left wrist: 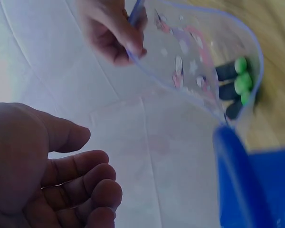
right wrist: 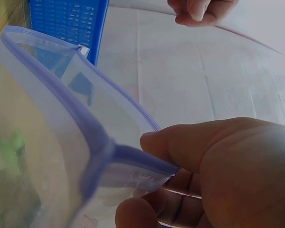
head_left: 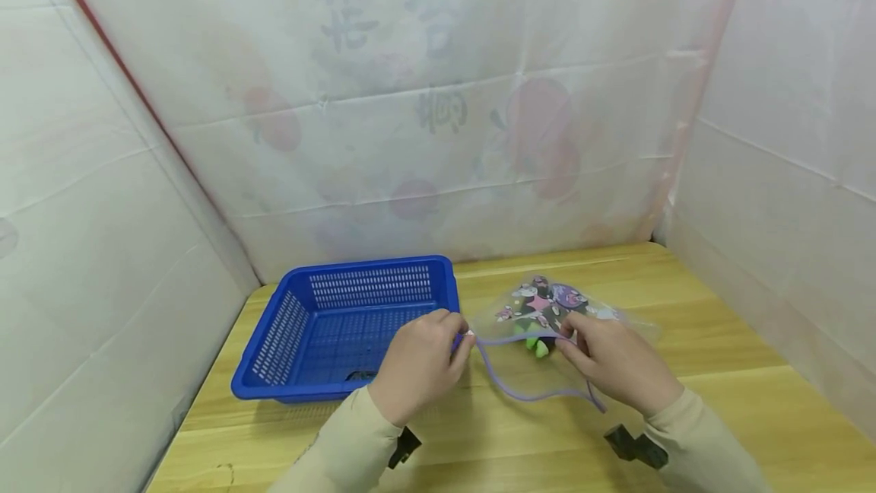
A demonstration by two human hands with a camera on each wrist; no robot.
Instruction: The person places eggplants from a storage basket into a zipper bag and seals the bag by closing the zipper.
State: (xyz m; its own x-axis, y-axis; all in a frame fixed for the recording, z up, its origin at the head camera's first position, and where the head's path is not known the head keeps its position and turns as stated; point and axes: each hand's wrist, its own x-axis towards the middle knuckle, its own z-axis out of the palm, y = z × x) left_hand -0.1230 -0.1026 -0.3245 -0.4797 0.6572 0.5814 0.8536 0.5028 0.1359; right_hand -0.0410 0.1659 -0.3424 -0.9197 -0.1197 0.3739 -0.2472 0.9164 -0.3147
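A clear zip bag [head_left: 541,371] with a purple zipper edge and printed cartoon figures lies on the wooden table, its mouth spread apart. Inside it are several dark pieces with rounded green ends [left wrist: 242,83]. My right hand [head_left: 612,356] pinches the purple edge at one end of the mouth between thumb and fingers, plainest in the right wrist view. A white zipper slider [right wrist: 84,50] sits at the opposite end. My left hand [head_left: 424,362] is beside that end, near the basket; in the left wrist view its fingers are loosely bent around nothing.
A blue plastic basket [head_left: 274,326] with slotted walls stands left of the bag, and a small dark thing [head_left: 360,376] lies in it. White printed sheeting [head_left: 438,135] hangs behind the table [head_left: 712,356] and on both sides.
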